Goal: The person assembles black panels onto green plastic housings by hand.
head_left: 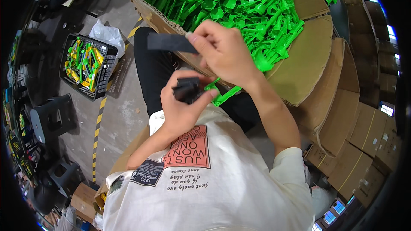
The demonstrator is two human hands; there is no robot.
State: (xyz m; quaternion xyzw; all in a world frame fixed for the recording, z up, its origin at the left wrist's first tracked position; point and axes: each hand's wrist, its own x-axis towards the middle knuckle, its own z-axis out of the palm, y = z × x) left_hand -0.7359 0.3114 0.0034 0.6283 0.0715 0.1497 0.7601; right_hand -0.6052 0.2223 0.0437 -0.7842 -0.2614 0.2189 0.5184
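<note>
My right hand (229,53) pinches one end of a flat black strip (168,42), which sticks out to the left, slightly blurred. Below it, my left hand (180,113) is closed around a small stack of black pieces (187,90). A bright green plastic part (223,97) with an angular, frame-like shape juts out by the left thumb and fingertips; how it is held is partly hidden. Just beyond both hands stands a big cardboard box (302,83), heaped with green plastic parts (231,6), some with spoon-like or shovel-like ends.
On the floor at left sits a black basket (92,96) of green and yellow parts, with a clear plastic bag (107,38) beside it. A grey stool (52,119) stands nearer. Yellow-black tape (97,139) crosses the floor. Cardboard cartons (366,141) are stacked at right.
</note>
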